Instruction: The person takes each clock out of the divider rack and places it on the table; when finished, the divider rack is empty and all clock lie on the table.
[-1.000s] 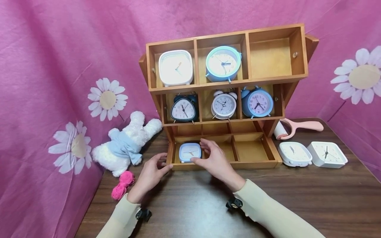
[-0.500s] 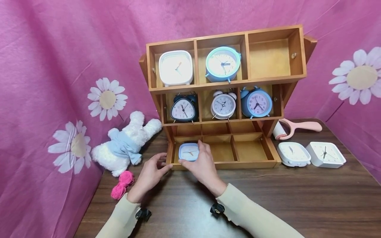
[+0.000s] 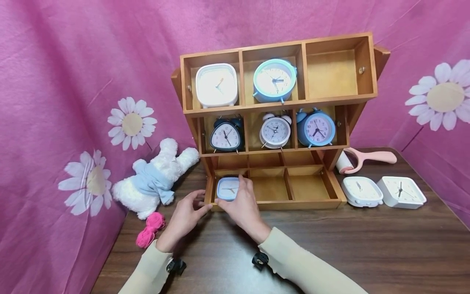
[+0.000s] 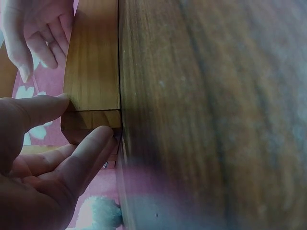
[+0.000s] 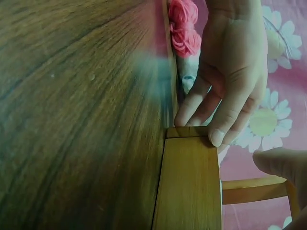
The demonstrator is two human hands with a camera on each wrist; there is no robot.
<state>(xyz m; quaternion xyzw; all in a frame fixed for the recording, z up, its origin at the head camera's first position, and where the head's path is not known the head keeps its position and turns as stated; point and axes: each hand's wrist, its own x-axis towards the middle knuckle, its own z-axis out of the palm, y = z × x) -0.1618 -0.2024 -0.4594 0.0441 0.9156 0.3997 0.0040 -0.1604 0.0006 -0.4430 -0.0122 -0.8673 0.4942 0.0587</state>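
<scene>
A small light-blue alarm clock lies in the bottom-left compartment of a tiered wooden display shelf. My right hand holds this clock, its thumb at the front edge and its fingers over the right side, hiding part of the dial. At the shelf's lower left corner, my left hand grips the wood; in the left wrist view the thumb is at the tray's top edge and the fingers lie against its end. The right wrist view shows the left hand at that corner, with the clock out of sight.
Several clocks stand in the upper tiers, including a white one and a blue twin-bell one. Two white clocks and a pink lint roller lie right of the shelf. A plush toy and pink yarn lie left.
My right hand has moved left, its thumb shifting along the clock's front edge, and the light-blue clock has slid slightly left in its compartment. My left hand has stayed at the shelf corner.
</scene>
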